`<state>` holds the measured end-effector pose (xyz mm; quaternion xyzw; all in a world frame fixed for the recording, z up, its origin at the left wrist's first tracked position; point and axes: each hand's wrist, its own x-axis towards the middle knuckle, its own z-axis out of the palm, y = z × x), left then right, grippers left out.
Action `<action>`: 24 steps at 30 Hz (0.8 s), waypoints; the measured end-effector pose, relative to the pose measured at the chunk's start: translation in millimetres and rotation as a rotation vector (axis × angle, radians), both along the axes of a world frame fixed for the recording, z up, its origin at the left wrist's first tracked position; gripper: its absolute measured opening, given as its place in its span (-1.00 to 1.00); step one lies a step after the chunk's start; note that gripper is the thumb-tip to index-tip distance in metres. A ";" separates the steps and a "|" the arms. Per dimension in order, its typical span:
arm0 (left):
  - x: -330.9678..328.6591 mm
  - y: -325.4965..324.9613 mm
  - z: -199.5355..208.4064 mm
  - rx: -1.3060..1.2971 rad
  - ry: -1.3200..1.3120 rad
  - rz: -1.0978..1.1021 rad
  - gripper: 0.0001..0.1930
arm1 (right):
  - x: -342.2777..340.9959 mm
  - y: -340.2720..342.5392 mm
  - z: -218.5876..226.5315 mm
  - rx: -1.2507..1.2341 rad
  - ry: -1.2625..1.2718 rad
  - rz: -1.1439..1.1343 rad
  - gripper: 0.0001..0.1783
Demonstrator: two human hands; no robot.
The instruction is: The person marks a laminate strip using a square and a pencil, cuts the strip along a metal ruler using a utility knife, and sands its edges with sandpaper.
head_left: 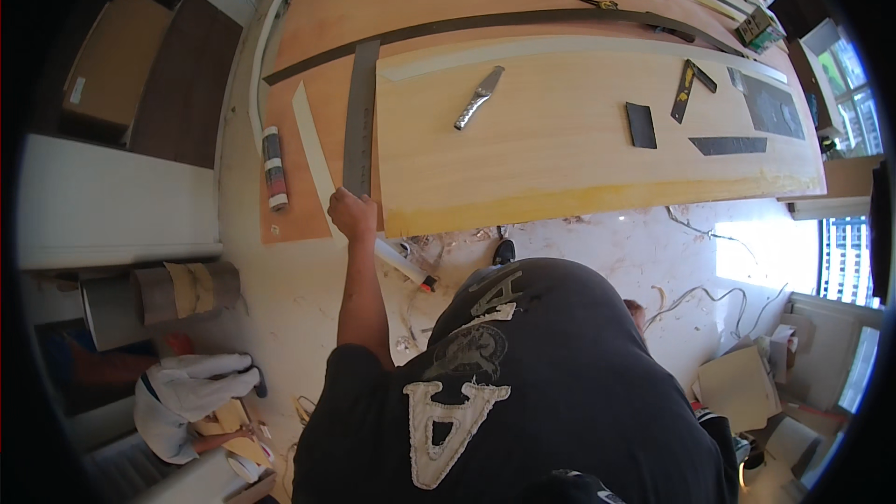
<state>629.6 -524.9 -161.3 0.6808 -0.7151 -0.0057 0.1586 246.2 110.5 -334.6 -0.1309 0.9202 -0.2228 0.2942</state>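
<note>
At the near left of the table, my left hand [355, 215] is closed around the near end of a long dark grey strip [358, 121]. A narrow cream strip [313, 135] lies just left of it, its lower end passing by my fist. To the right is a pale wooden panel [439, 163] with a yellowish near edge. On this panel rests a silver-handled knife [479, 98]. Only a small part of my right hand [637, 314] shows beside my dark shirt, low on the right; its fingers are hidden.
On the panel are a black square [693, 91], a dark square sheet [641, 125] and a dark strip [728, 146]. A printed tube [273, 168] lies far left. Scraps and cables [709, 299] litter the floor. Another person [191, 401] crouches lower left.
</note>
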 end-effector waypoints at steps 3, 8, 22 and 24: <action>21.4 -13.6 -15.4 0.178 0.022 0.080 -0.56 | 13.0 -4.2 9.0 0.095 -0.024 0.077 -0.59; 11.9 -24.8 -15.9 0.189 -0.089 -0.040 -0.52 | 11.6 -4.0 22.2 0.191 -0.086 0.107 -0.60; -3.6 -50.7 -14.2 0.245 -0.008 0.110 -0.43 | -3.2 -25.8 32.1 0.240 -0.142 0.187 -0.62; -3.1 -56.8 -9.6 0.310 0.012 0.140 -0.45 | -3.3 -26.8 30.4 0.241 -0.148 0.198 -0.62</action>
